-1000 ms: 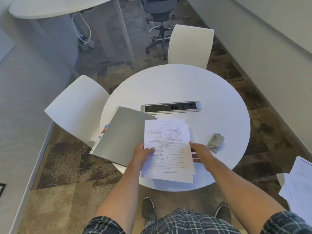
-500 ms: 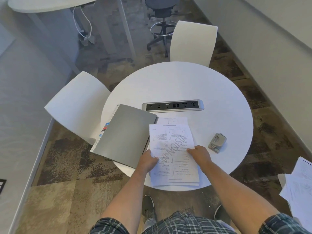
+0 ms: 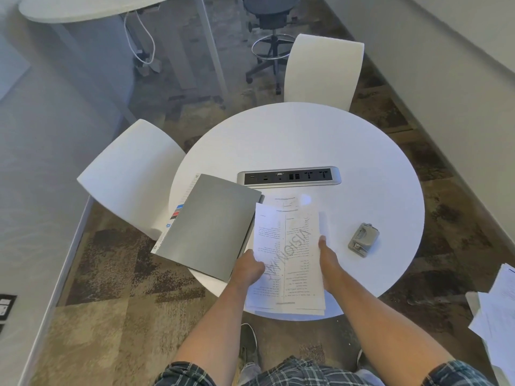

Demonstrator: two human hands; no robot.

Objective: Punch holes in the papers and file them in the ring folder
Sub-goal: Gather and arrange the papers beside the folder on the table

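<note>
Papers: a small stack of printed sheets (image 3: 289, 257) lies at the near edge of the round tabletop (image 3: 320, 140), its near end hanging slightly past the rim. The sheets are not quite flush; a further sheet shows beyond the far end of the stack.
Left hand: the left hand (image 3: 248, 270) grips the left long edge of the stack, fingers curled round it and thumb on top.
Right hand: the right hand (image 3: 327, 267) lies flat against the right long edge, fingers nearly straight, pressing inward and not clenched.
Reason for the hold: judged as squaring the sheets between both hands so the edges line up for punching.
Ring folder: the grey ring folder (image 3: 209, 227) lies closed at the left edge of the tabletop, one corner overhanging, touching or just overlapped by the stack's left side. Coloured tabs show at its left edge.
Hole punch: the grey hole punch (image 3: 363, 239) sits near the right edge of the tabletop, apart from the right hand, untouched.
Power strip: the inset socket panel (image 3: 289, 176) lies at the tabletop centre, beyond the papers.
Task stage: early; no holes visible, nothing filed.
Risk: uneven edges would give misaligned holes.
</note>
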